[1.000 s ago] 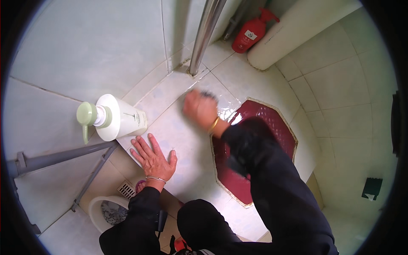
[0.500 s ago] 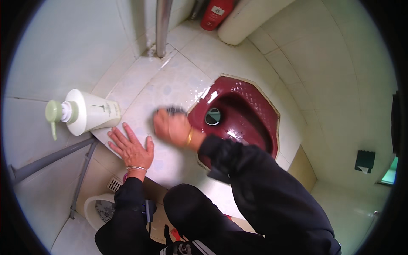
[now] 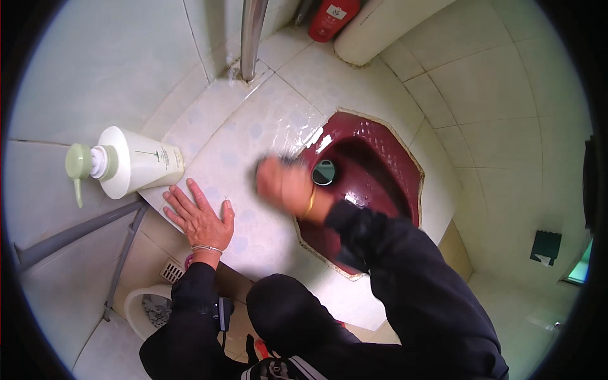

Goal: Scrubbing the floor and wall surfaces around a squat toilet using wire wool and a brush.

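My left hand (image 3: 206, 221) lies flat on the raised white tiled platform (image 3: 237, 237), fingers spread and holding nothing. Just beyond its fingertips stands a white pump bottle (image 3: 142, 163) with a pale green pump head. My right hand (image 3: 285, 187), smeared by motion, is closed round a dark scrubbing brush (image 3: 291, 161), mostly hidden under the fingers and pressed to the tiles. It works at the left rim of a dark red squat toilet (image 3: 405, 161), close to the round drain hole. The tiles beside the brush shine with water.
A metal pole (image 3: 252, 41) rises at the back. Behind the toilet are a red bottle (image 3: 330, 22) and a thick white pipe (image 3: 380, 28). Grey pipes (image 3: 82, 234) run low on the left, near a floor drain (image 3: 171, 271) and a white bin (image 3: 136, 310).
My right hand has shifted right with the brush, nearer the toilet rim. The view has tilted slightly; my left hand stays flat in its place.
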`<state>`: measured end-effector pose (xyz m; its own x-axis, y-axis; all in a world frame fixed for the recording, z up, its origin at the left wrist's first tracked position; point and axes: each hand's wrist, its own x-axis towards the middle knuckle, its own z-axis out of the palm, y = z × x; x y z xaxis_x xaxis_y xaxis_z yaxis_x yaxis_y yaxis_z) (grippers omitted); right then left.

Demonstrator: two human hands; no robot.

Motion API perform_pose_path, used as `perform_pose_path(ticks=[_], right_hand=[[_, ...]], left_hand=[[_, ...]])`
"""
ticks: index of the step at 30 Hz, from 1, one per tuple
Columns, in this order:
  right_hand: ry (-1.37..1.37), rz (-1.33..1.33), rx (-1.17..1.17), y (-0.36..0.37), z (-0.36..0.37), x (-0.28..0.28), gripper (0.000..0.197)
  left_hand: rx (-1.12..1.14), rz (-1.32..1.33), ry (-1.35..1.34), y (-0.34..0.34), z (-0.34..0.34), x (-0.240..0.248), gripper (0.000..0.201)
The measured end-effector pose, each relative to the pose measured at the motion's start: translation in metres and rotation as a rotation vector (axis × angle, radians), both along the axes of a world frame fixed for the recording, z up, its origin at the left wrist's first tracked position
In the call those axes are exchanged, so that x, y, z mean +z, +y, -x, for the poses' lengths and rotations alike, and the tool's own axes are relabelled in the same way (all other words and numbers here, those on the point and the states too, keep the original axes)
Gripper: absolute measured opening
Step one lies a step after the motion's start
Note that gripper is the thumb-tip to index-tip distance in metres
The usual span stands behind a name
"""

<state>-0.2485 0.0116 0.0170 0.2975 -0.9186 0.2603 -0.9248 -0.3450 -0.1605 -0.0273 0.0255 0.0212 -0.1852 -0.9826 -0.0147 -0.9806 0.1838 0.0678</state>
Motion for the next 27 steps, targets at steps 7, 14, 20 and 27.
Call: perform_pose_path(ticks=[7, 14, 20, 27], right_hand=[[0.147, 0.021, -0.418, -0.129, 0.090, 0.010, 0.014], [0.176, -0.020, -0.388, -0.154, 0.081, -0.017, 0.017], [0.026, 0.105, -0.033, -0.097, 0.055, 0.006, 0.011], [0.360, 0.083, -0.542, -0.212, 0.179, -0.006, 0.025]], left_hand=[[-0.020, 0.034, 0.013, -0.006, 0.003, 0.013, 0.088], [0.004, -0.045, 0.064, -0.003, 0.010, 0.006, 0.090], [-0.015, -0.015, 0.039, -0.006, 0.004, 0.016, 0.090], [-0.017, -0.059, 0.083, -0.005, 0.010, 0.012, 0.091]])
